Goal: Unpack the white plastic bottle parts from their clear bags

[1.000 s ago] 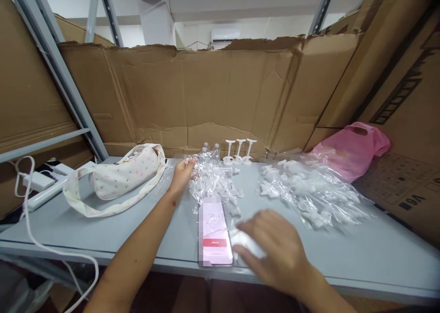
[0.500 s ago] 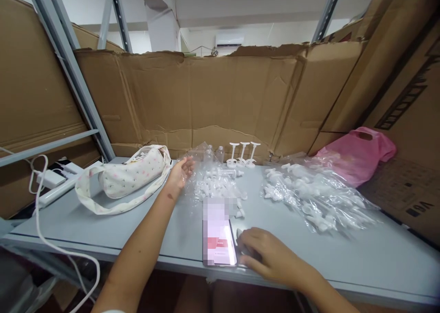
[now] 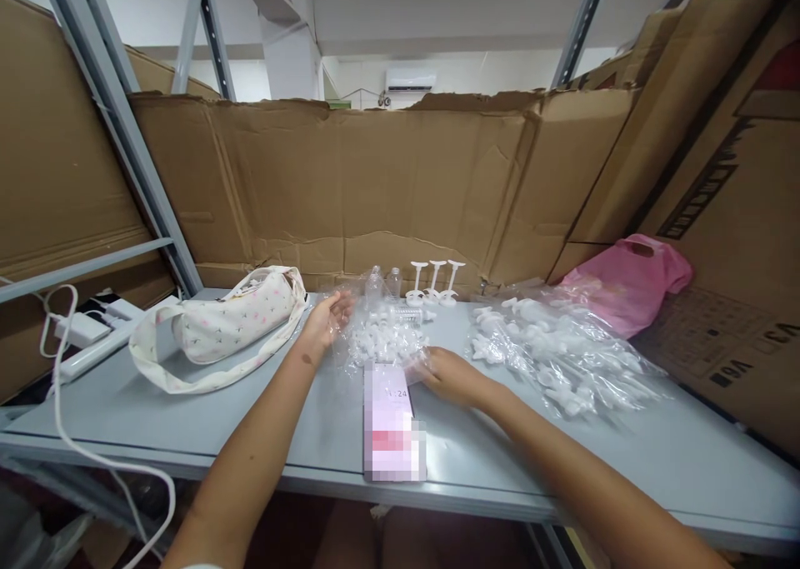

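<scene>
Left hand [image 3: 327, 319] and right hand [image 3: 451, 376] flank a clear plastic bag [image 3: 378, 346] of small white plastic parts [image 3: 391, 336]

The two hands are apart, with the bag lying between them on the grey worktop [image 3: 300, 440]. The left hand is beside the bag's left edge, palm turned inward and fingers loosely curled among the thin film; whether they pinch it, I cannot tell. The right hand reaches in from the other side, its fingertips at the near right corner of the pile, and I cannot tell whether they grip anything there.

Just below the bag, near the front edge, lies a smartphone [image 3: 392, 402] with its screen lit (part of the display is pixelated). Behind the pile stand clear bottles [image 3: 393, 282], and just right of these, three white plungers with flat tops [image 3: 435, 282] are upright in a row.

Farther right, a larger clear bag [image 3: 562, 354] holds more white plastic pieces, with a pink plastic bag [image 3: 641, 284] behind it. On the left lie a white floral shoulder bag [image 3: 237, 323] with its strap looped forward and, beyond it, a white power strip [image 3: 93, 359]. A white cable [image 3: 61, 402] hangs over the front edge. Brown cardboard [image 3: 375, 177] walls in the back.
</scene>
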`<state>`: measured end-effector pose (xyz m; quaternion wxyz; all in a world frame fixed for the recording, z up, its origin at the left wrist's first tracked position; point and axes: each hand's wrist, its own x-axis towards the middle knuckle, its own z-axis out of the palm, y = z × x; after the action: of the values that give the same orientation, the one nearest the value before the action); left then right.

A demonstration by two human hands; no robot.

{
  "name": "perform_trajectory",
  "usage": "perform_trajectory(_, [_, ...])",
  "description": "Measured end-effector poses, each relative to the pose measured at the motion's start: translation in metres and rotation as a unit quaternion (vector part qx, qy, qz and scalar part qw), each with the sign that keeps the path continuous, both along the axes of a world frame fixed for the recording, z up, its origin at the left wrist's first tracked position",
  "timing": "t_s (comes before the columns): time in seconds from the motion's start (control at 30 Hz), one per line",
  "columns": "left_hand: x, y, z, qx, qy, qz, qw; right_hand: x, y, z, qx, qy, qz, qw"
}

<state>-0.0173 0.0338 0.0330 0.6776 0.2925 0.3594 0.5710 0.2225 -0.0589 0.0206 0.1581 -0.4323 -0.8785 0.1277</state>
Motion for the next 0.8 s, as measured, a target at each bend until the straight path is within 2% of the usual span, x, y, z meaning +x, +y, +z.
perform_trajectory(0.1, [0.006,-0.005,0.002,-0.002,0.001,-0.024,1.000,0.001,0.011,0.013,-0.033,0.161,-0.073,0.984])
perform_trajectory(0.17, [0.013,-0.010,0.002,-0.002,0.012,-0.040,0.999,0.000,0.018,0.020,-0.086,0.319,-0.116,0.937])
perform_trajectory(0.23, [0.021,-0.017,0.002,-0.001,0.037,-0.055,0.998,-0.003,0.024,0.022,-0.179,0.440,-0.127,0.871])
perform_trajectory(0.3, [0.029,-0.024,0.000,0.013,0.078,-0.061,0.995,-0.010,0.026,0.020,-0.255,0.495,-0.119,0.822])
perform_trajectory(0.33, [0.033,-0.027,0.000,0.031,0.101,-0.062,0.992,-0.014,0.027,0.016,-0.267,0.506,-0.118,0.812])
perform_trajectory(0.43, [0.040,-0.035,-0.001,0.087,0.152,-0.077,0.982,-0.024,0.023,0.004,-0.234,0.517,-0.132,0.813])
perform_trajectory(0.53, [0.044,-0.040,0.000,0.104,0.170,-0.085,0.976,-0.028,0.018,-0.004,-0.217,0.521,-0.137,0.814])
perform_trajectory(0.7, [0.048,-0.042,0.002,0.102,0.185,-0.030,0.977,-0.027,0.014,-0.003,-0.221,0.533,-0.139,0.805])
perform_trajectory(0.8, [0.049,-0.042,0.002,0.115,0.185,-0.022,0.976,-0.024,0.015,-0.001,-0.233,0.546,-0.155,0.790])
